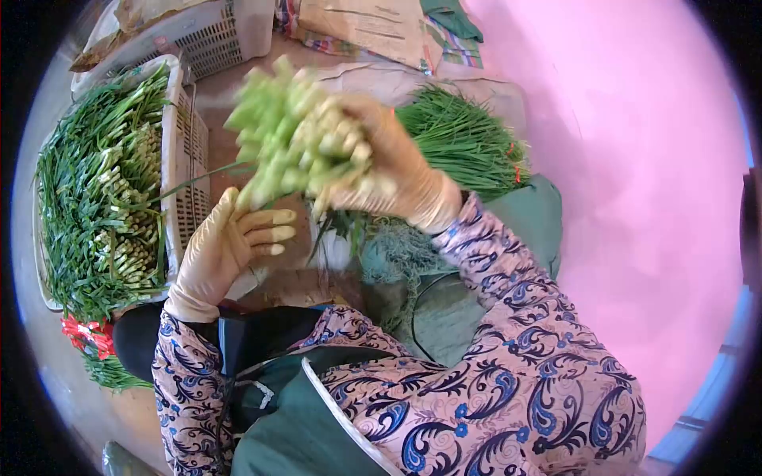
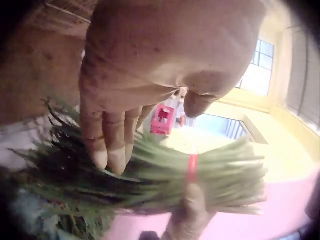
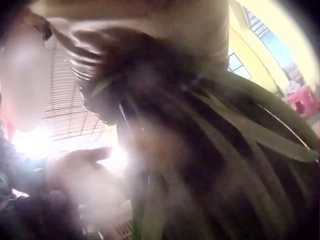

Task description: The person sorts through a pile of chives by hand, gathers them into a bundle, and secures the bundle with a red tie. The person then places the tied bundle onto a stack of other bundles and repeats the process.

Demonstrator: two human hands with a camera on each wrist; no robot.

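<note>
My gloved right hand (image 1: 393, 163) grips a bunch of garlic chives (image 1: 294, 131), its pale cut stem ends blurred in the head view. Around the stems runs a red band (image 2: 192, 167), seen in the left wrist view with the thumb of that hand beside it. Below and to the left of the bunch, my gloved left hand (image 1: 226, 250) has its fingers extended and nothing in its grasp. Long green leaves (image 3: 225, 150) fill much of the right wrist view and hide the right fingers.
At the left stands a white crate (image 1: 169, 119) packed with chives (image 1: 99, 214). Several banded chives (image 1: 456, 139) lie beyond the right hand. Another crate (image 1: 254, 32) and a sack (image 1: 369, 28) are at the back. Red wrapping (image 1: 87, 337) shows at lower left.
</note>
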